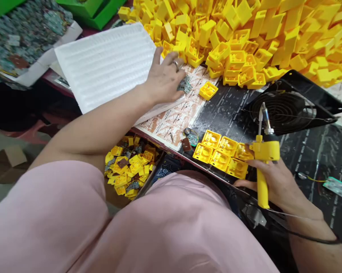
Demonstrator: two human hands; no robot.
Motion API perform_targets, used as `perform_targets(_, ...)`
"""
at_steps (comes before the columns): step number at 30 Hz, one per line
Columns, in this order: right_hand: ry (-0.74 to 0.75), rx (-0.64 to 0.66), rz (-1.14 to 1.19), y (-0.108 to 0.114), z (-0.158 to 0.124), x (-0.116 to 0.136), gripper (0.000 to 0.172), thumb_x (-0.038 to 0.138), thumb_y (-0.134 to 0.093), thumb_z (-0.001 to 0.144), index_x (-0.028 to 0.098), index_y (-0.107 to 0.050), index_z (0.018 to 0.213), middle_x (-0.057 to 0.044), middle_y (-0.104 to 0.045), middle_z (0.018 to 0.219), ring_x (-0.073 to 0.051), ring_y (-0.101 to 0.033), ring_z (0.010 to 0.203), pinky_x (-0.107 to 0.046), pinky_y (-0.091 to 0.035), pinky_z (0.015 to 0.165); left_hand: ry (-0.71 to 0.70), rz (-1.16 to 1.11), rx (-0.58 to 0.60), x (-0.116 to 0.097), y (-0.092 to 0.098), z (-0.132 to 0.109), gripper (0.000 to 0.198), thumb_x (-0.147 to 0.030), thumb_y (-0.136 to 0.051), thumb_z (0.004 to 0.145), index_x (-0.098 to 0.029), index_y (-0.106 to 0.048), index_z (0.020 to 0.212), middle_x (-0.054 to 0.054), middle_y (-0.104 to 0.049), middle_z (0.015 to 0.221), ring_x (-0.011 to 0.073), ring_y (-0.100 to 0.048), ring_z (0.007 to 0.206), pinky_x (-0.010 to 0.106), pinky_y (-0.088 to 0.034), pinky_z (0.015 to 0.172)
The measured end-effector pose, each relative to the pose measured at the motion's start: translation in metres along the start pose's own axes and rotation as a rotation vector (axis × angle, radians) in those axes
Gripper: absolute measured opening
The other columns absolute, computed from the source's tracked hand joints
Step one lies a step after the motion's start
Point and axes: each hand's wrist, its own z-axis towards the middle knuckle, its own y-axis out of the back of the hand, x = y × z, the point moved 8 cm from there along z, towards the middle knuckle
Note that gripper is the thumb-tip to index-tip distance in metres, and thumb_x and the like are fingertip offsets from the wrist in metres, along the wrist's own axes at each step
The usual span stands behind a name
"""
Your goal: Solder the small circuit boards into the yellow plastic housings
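My left hand (165, 79), a ring on one finger, lies with fingers spread over the right end of a white ribbed foam sheet (108, 64). Grey-green circuit boards (185, 86) show beside and partly under its fingers. In my right hand (281, 182) is a yellow soldering gun (263, 149), its metal tip pointing up and away. The fingers behind the gun are partly hidden. Just left of it, open yellow plastic cases (220, 161) stand in two rows at the table edge. A circuit board with wires (192, 138) lies beside them.
A large heap of yellow cases (233, 34) fills the back. One case (208, 90) sits apart. A black fan (290, 102) stands at right, near a wired board (336, 187). Boards fill a white box (37, 70) at left. Below the edge is a bin of yellow pieces (131, 163).
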Motion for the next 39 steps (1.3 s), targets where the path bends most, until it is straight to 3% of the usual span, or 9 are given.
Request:
perform_targets(8, 0.077, -0.015, 0.088, -0.023, 0.022, 0.027, 0.052, 0.053, -0.077, 0.098, 0.026, -0.057, 0.137, -0.009, -0.073, 0.101, -0.029, -0.075, 0.088, -0.041, -0.068, 0.075, 0.204, 0.075, -0.099, 0.029, 0.044, -0.008, 0.022, -0.05, -0.068, 0.086, -0.031, -0.078, 0.089, 0.003, -0.081, 0.093, 0.0322, -0.071, 0.112, 0.065, -0.025, 0.133)
perform_targets(13, 0.067, -0.037, 0.136, -0.034, 0.03, 0.038, 0.062, 0.058, -0.08, 0.095, 0.025, -0.054, 0.14, -0.013, -0.075, 0.118, -0.039, -0.075, 0.116, -0.064, -0.063, 0.105, 0.234, 0.07, -0.287, 0.029, 0.102, 0.004, 0.041, -0.064, -0.072, 0.089, -0.024, -0.075, 0.087, 0.0, -0.076, 0.091, 0.0242, -0.073, 0.099, 0.048, -0.059, 0.108)
perform_targets(17, 0.003, -0.13, 0.219, -0.018, 0.035, 0.04, 0.061, 0.052, -0.086, 0.091, 0.028, -0.055, 0.138, -0.018, -0.074, 0.135, -0.042, -0.073, 0.129, -0.069, -0.06, 0.109, 0.202, -0.192, -0.358, 0.008, 0.125, 0.017, 0.055, -0.074, -0.081, 0.078, -0.023, -0.061, 0.075, -0.004, -0.056, 0.07, 0.0114, -0.06, 0.07, 0.036, -0.068, 0.078)
perform_targets(20, -0.05, -0.257, 0.255, -0.003, 0.043, 0.045, 0.051, 0.032, -0.087, 0.092, 0.031, -0.057, 0.133, -0.014, -0.078, 0.132, -0.035, -0.078, 0.123, -0.054, -0.068, 0.1, 0.143, -0.586, -0.28, -0.026, 0.104, 0.018, 0.059, -0.074, -0.09, 0.068, -0.024, -0.06, 0.069, -0.001, -0.055, 0.067, 0.0107, -0.055, 0.058, 0.031, -0.056, 0.053)
perform_targets(23, -0.096, -0.35, 0.279, 0.003, 0.057, 0.054, 0.055, 0.027, -0.087, 0.093, 0.031, -0.05, 0.134, -0.013, -0.078, 0.134, -0.029, -0.078, 0.124, -0.045, -0.069, 0.1, 0.215, -1.007, -0.064, -0.069, 0.053, 0.008, 0.054, -0.064, -0.1, 0.063, -0.024, -0.066, 0.077, 0.0, -0.061, 0.072, 0.0111, -0.055, 0.057, 0.027, -0.048, 0.045)
perform_targets(26, -0.143, -0.49, 0.433, 0.002, 0.071, 0.062, 0.055, 0.033, -0.088, 0.093, 0.031, -0.049, 0.132, -0.009, -0.076, 0.134, -0.027, -0.078, 0.124, -0.045, -0.066, 0.107, 0.258, -1.295, 0.019, -0.114, 0.007, -0.011, 0.052, -0.06, -0.099, 0.07, -0.021, -0.069, 0.089, 0.0, -0.063, 0.079, 0.0108, -0.059, 0.064, 0.024, -0.051, 0.05)
perform_targets(30, -0.264, -0.712, 0.571, -0.003, 0.074, 0.062, 0.042, 0.028, -0.081, 0.097, 0.032, -0.052, 0.127, 0.001, -0.071, 0.113, -0.018, -0.08, 0.097, -0.035, -0.07, 0.094, 0.203, -1.352, -0.089, -0.146, -0.027, -0.038, 0.032, -0.053, -0.085, 0.091, -0.027, -0.07, 0.101, -0.001, -0.069, 0.09, 0.0118, -0.066, 0.076, 0.026, -0.058, 0.068)
perform_targets(35, -0.334, -0.716, 0.506, -0.001, 0.066, 0.059, 0.035, 0.018, -0.075, 0.099, 0.03, -0.053, 0.123, 0.001, -0.067, 0.108, -0.013, -0.077, 0.085, -0.025, -0.069, 0.076, -0.021, -1.003, -0.111, -0.157, -0.013, -0.055, 0.026, -0.051, -0.067, 0.103, -0.037, -0.071, 0.124, 0.005, -0.078, 0.122, 0.0233, -0.075, 0.11, 0.043, -0.064, 0.095)
perform_targets(39, -0.328, -0.602, 0.416, 0.0, 0.064, 0.057, 0.034, 0.022, -0.072, 0.101, 0.03, -0.051, 0.125, 0.0, -0.065, 0.111, -0.014, -0.078, 0.082, -0.023, -0.067, 0.069, -0.246, -0.634, -0.044, -0.181, 0.012, -0.056, 0.03, -0.044, -0.075, 0.095, -0.034, -0.074, 0.124, 0.006, -0.073, 0.146, 0.0328, -0.062, 0.145, 0.059, -0.048, 0.125)
